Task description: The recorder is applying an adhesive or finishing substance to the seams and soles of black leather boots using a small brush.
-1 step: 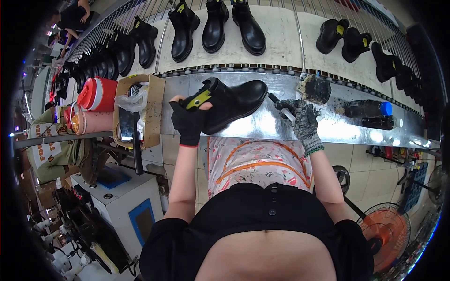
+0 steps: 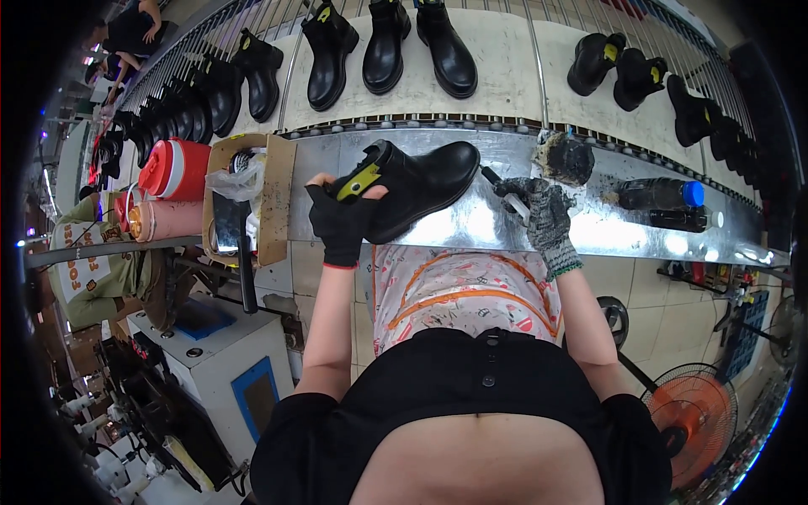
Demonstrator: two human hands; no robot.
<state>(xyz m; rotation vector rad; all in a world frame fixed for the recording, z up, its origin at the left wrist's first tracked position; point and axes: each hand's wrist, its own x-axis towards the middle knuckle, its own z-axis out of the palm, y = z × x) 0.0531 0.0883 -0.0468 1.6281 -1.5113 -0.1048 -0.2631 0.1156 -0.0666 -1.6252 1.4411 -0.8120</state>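
A black ankle boot (image 2: 429, 181) with a yellow pull tab lies on its side on the shiny metal bench (image 2: 640, 236). My left hand (image 2: 341, 220), in a black fingerless glove, grips the boot at its collar, by the yellow tab. My right hand (image 2: 543, 210), in a grey knit glove, is closed on a small brush (image 2: 503, 192) with a pale handle. The brush's dark tip is right beside the boot's toe.
A grimy pot (image 2: 564, 158) and a dark bottle with a blue cap (image 2: 652, 195) stand to the right on the bench. A cardboard box (image 2: 273, 198) and a red jug (image 2: 172, 168) are to the left. Several black boots (image 2: 387, 46) line the conveyor beyond. An orange fan (image 2: 694, 421) stands on the floor.
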